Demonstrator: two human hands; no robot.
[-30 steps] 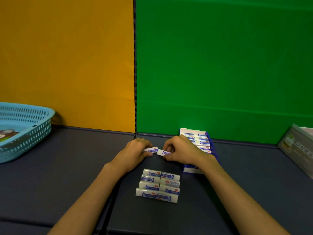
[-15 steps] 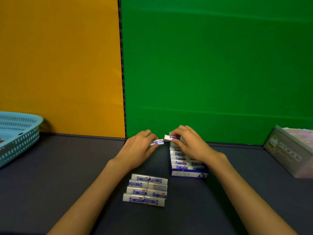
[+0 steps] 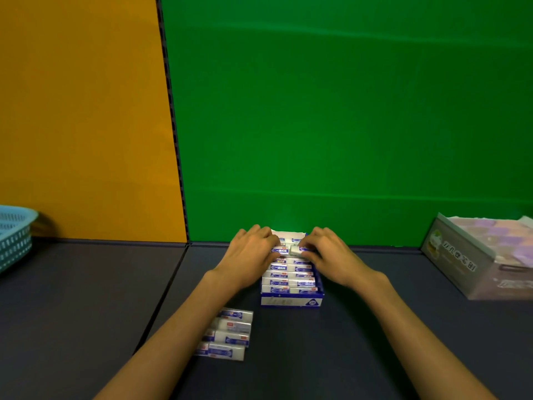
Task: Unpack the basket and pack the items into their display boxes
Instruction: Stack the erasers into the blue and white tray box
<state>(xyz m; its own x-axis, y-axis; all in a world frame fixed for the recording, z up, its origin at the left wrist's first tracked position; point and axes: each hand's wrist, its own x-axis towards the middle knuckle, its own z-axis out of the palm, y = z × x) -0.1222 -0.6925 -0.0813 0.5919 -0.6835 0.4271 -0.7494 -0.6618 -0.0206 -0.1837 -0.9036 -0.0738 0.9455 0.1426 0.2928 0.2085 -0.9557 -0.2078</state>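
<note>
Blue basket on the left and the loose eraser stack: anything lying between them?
Head view: only bare dark table lies between the blue basket and the loose eraser stack; the left forearm overlaps the stack's left edge.

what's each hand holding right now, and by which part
Each hand pinches one eraser by its outer end, over the display box: left hand on the left eraser, right hand on the right eraser.
</note>
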